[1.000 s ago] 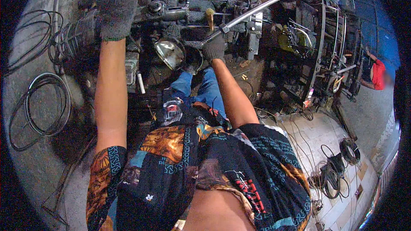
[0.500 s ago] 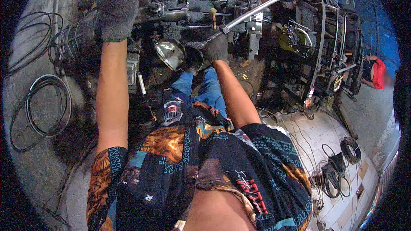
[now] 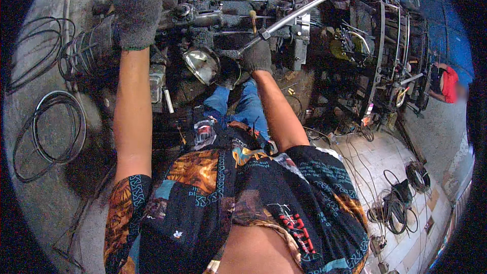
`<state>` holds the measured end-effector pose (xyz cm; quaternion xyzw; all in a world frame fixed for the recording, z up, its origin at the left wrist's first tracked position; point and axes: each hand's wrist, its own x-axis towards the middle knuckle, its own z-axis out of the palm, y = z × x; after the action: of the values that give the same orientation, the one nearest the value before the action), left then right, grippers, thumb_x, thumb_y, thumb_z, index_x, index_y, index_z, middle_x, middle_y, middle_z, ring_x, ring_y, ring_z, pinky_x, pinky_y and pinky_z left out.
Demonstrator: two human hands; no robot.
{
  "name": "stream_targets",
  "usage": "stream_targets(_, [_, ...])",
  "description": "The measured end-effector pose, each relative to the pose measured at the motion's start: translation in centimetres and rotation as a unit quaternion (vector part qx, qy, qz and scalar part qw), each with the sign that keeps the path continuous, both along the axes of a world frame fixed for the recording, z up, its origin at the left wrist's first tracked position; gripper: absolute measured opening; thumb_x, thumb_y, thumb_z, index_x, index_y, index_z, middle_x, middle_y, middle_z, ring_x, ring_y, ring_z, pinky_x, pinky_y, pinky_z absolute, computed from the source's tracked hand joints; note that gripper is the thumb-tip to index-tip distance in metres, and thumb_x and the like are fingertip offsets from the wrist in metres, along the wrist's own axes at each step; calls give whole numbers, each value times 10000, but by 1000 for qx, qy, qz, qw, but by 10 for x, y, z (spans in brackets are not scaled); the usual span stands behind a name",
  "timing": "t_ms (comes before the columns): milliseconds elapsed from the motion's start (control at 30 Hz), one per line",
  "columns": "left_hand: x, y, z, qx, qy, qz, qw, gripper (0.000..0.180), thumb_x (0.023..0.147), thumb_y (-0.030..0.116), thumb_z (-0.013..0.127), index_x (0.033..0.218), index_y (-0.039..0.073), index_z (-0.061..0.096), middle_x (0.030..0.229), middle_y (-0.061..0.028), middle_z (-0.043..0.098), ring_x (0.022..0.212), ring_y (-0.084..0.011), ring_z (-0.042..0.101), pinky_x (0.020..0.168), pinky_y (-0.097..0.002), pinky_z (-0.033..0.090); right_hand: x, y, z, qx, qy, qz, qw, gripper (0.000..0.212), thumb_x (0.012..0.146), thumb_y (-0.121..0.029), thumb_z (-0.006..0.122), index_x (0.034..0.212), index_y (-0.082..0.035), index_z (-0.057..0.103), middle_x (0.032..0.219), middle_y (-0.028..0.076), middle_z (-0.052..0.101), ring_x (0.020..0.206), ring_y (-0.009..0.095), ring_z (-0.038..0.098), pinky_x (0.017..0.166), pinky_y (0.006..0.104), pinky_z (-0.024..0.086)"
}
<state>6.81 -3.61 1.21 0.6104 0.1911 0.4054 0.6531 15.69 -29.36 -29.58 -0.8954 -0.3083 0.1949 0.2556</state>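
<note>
My left hand (image 3: pixel 136 12), in a dark grey knit glove, reaches to the top left over the machine. Its fingertips run into the dark upper edge, so what it touches is hidden. My right hand (image 3: pixel 258 57), gloved alike, is closed at the machine's front, beside the lower end of a long steel rod (image 3: pixel 304 14) with a hex nut. The rod slants up to the right. Just above this hand stands a short lever with a yellowish knob (image 3: pixel 252 14). Whether the fingers grip rod or lever is hidden. Left of it sits a shiny metal bowl-shaped part (image 3: pixel 202 65).
Coiled black cable (image 3: pixel 58 127) lies at the left. A metal rack (image 3: pixel 378 56) with rods and tools stands at the right, a person in red (image 3: pixel 447 83) beyond it. More cables (image 3: pixel 398 205) lie on the pale tiled floor at lower right.
The bowl-shaped part and the rod have barely shifted. Both my hands stay in nearly the same places. The person in red has moved slightly.
</note>
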Motion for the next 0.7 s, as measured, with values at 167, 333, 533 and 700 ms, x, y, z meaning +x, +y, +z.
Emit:
stream_targets(167, [6,9,-30,20,-38,112,993,134,987,230,572,1026,104,593,884,-14,565,743,-128,580,717,-335,562,-12,-2,33,27,27,-23,999,130,877,-105,608,893,20,643,837,257,666,832,457,659,705,532,513])
stream_targets(333, [6,-3,-12,-13,-13,89,996,129,985,210,567,1049,101,592,902,-5,548,754,-139,572,748,-336,568,-18,-8,51,-16,48,-59,997,160,889,-99,591,1004,5,628,878,264,670,854,478,653,713,546,508])
stream_targets(533, [-1,19,-29,56,-9,45,997,155,991,232,551,1046,92,585,891,-2,536,739,-133,581,545,-310,575,4,10,33,-12,10,6,1000,271,939,-111,513,1174,-28,619,913,232,654,879,447,643,740,533,522])
stream_targets(700, [-1,-1,-7,-4,-2,46,999,166,995,248,548,1042,94,590,867,-16,541,721,-135,584,618,-356,588,-7,-7,70,-63,123,-49,989,263,916,-116,565,1155,-12,597,965,274,664,922,474,647,765,549,500])
